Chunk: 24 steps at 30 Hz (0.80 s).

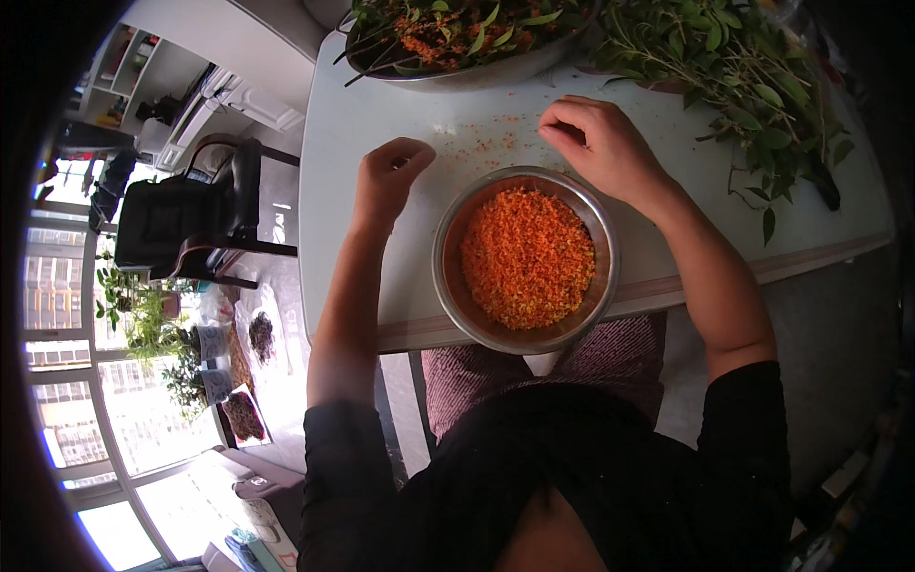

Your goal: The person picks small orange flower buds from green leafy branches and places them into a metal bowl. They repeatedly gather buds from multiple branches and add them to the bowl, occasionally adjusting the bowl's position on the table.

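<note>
A steel bowl (441, 286) filled with small orange blossoms (529, 257) stands at the table's near edge. My left hand (395, 175) hovers over the table to the left of the bowl, its fingers curled with thumb near index; whether something small is between them cannot be told. Beyond the bowl's right rim my right hand (590, 143) is bent, thumb and fingertips close, and no held thing can be made out. Loose orange bits (493, 143) lie scattered between the hands. A larger metal basin (472, 77) behind holds leafy sprigs with orange flowers (422, 43).
Leafy branches (758, 93) are heaped on the right of the pale table (343, 272), some hanging toward its near edge. A black armchair (193, 214) stands left of the table. Potted plants (150, 322) are by the windows.
</note>
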### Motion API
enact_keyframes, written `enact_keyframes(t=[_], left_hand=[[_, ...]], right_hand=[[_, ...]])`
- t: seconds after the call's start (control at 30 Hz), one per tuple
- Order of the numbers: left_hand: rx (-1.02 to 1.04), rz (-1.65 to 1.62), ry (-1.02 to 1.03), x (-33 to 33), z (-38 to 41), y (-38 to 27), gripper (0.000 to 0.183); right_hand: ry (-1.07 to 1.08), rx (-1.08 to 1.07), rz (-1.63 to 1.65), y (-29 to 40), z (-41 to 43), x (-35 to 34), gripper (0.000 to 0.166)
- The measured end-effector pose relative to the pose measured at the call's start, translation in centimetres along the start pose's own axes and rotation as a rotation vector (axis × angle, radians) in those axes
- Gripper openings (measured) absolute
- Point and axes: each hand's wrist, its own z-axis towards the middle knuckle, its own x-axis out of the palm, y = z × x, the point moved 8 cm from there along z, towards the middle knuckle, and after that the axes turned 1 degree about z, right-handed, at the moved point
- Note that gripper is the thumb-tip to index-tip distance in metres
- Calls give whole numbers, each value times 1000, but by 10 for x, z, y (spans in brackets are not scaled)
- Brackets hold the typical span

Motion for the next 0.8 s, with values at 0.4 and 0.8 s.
enact_keyframes(t=[0.4, 0.8], left_hand=[[-126, -470, 311, 55, -24, -62, 13], [-113, -502, 327, 67, -28, -82, 13]], right_hand=[[17, -156, 330, 33, 0, -1, 10], [-8, -233, 234, 38, -2, -3, 8]])
